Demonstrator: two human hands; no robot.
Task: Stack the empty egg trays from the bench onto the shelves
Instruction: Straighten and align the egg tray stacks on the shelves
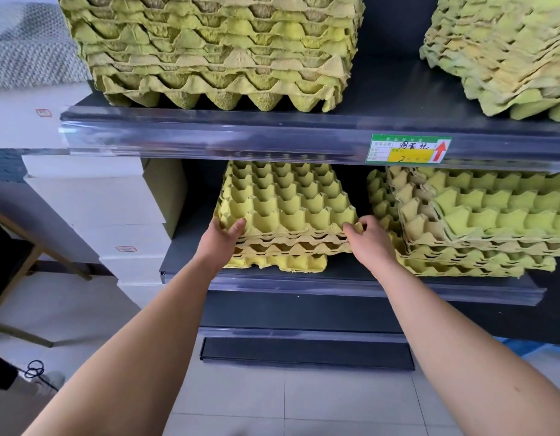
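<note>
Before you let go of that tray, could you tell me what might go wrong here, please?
The top tray, held by the left hand and right hand, rests on a pile whose bottom tray sits offset, so it may settle crooked. The neighbouring stack beside the right hand is skewed; a nudge might shift it.

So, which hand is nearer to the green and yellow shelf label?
Right. The right hand grips the front right corner of the tray stack, below and slightly left of the label; the left hand grips the front left corner, much farther left.
</note>
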